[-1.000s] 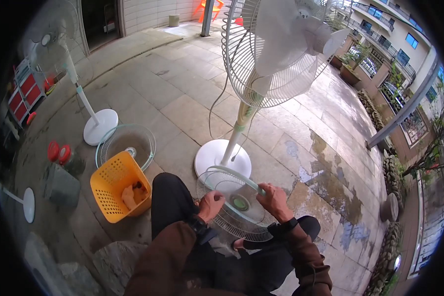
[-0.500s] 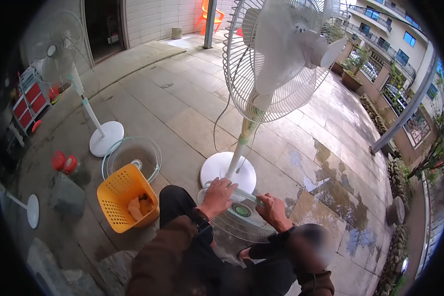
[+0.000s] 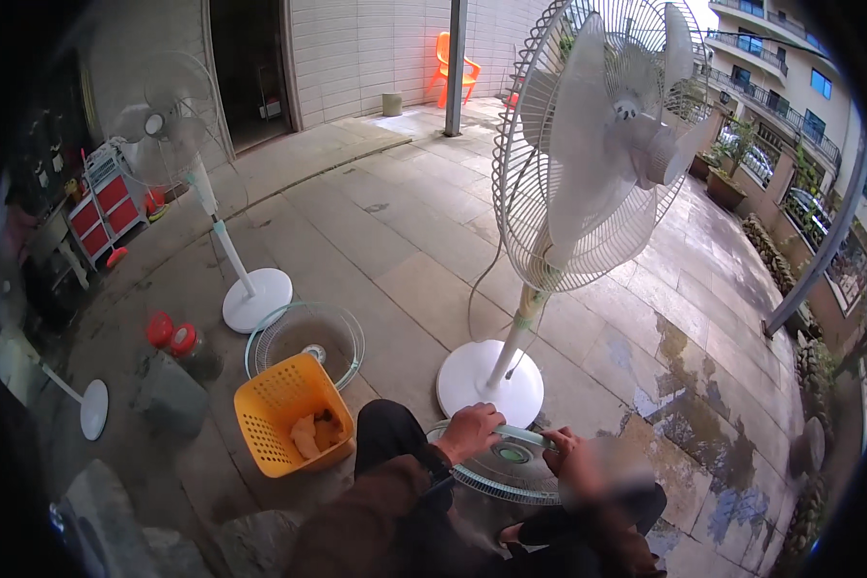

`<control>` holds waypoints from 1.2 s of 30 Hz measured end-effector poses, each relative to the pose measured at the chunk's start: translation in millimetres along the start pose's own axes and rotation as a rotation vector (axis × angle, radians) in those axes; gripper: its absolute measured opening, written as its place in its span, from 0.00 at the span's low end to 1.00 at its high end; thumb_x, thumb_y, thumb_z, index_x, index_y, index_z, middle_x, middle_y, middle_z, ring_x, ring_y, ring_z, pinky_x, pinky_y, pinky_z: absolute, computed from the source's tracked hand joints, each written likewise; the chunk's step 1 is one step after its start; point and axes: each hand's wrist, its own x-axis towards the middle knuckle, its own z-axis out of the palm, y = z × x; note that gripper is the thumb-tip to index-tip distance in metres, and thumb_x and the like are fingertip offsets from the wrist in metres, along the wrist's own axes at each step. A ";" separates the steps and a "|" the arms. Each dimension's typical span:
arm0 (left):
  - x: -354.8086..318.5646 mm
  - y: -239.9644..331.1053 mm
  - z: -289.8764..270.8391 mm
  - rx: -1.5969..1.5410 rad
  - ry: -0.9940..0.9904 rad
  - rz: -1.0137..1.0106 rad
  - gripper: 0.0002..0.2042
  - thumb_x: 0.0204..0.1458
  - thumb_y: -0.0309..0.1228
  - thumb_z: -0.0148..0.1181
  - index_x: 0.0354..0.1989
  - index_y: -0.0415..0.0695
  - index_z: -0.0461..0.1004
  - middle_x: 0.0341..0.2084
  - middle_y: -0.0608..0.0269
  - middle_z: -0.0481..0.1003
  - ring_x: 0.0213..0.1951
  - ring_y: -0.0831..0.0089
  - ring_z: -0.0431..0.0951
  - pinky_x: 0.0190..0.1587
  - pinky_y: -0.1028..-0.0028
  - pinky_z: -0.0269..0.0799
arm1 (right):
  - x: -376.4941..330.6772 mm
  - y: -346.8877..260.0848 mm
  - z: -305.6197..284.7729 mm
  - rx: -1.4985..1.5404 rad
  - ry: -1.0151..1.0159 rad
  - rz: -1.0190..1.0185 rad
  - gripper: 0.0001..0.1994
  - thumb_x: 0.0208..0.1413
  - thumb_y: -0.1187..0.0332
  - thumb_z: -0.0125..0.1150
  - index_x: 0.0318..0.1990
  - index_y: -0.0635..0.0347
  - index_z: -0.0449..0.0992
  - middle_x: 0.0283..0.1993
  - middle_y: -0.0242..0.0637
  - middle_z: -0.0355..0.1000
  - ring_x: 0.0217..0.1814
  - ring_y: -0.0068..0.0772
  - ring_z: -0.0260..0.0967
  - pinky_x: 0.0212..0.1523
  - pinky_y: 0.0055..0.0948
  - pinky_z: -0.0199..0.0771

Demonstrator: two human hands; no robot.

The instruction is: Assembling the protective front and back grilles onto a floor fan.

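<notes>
Between my knees a round wire fan guard (image 3: 496,485) leans with a pale green rim and a green centre badge (image 3: 512,453). My left hand (image 3: 470,431) grips the rim at its upper left, fingers curled over it. On the rim's right side my right hand (image 3: 563,451) is closed too, partly hidden by a blurred patch at the wrist. Just beyond stands a pedestal fan on a white round base (image 3: 489,387). Its translucent blades (image 3: 583,144) are exposed on the side facing the right, with a wire rear guard (image 3: 522,202) behind them.
A yellow basket (image 3: 260,419) holding orange cloths (image 3: 305,435) stands left of my knee. Behind it another guard (image 3: 358,332) lies on the paving. Farther left are a second pedestal fan (image 3: 231,255), red-lidded jars (image 3: 183,337) and a grey block (image 3: 169,395). Wet patches (image 3: 679,409) mark the right.
The view has swung left and up, so the surroundings sit farther right and lower. Both hands stay on the guard's rim.
</notes>
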 end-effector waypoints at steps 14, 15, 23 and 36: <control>7.3 17.0 2.4 -0.047 -0.086 0.020 0.12 0.43 0.32 0.69 0.36 0.47 0.76 0.33 0.62 0.74 0.41 0.60 0.77 0.43 0.61 0.73 | -13.5 20.0 6.1 0.010 0.056 0.002 0.15 0.41 0.74 0.64 0.40 0.53 0.82 0.36 0.40 0.77 0.34 0.49 0.76 0.36 0.42 0.78; 5.7 17.7 2.5 -0.051 -0.095 0.011 0.12 0.43 0.32 0.69 0.36 0.47 0.76 0.33 0.62 0.74 0.41 0.60 0.77 0.44 0.62 0.73 | -14.9 20.4 6.2 0.021 0.059 -0.004 0.15 0.41 0.74 0.64 0.40 0.53 0.82 0.36 0.40 0.77 0.34 0.49 0.76 0.36 0.42 0.77; -1.2 13.0 21.7 -0.046 -0.018 0.037 0.11 0.43 0.31 0.68 0.36 0.49 0.77 0.33 0.63 0.74 0.41 0.60 0.77 0.43 0.62 0.74 | -20.8 28.5 9.4 0.026 0.051 0.049 0.14 0.43 0.73 0.65 0.41 0.51 0.82 0.37 0.39 0.77 0.36 0.48 0.77 0.37 0.41 0.77; 9.1 5.8 11.7 -0.090 -0.116 0.018 0.13 0.42 0.30 0.70 0.36 0.46 0.75 0.32 0.59 0.75 0.40 0.57 0.77 0.43 0.62 0.74 | -17.6 25.2 8.6 0.045 -0.026 0.122 0.16 0.48 0.71 0.64 0.47 0.50 0.79 0.41 0.37 0.74 0.42 0.48 0.73 0.42 0.44 0.71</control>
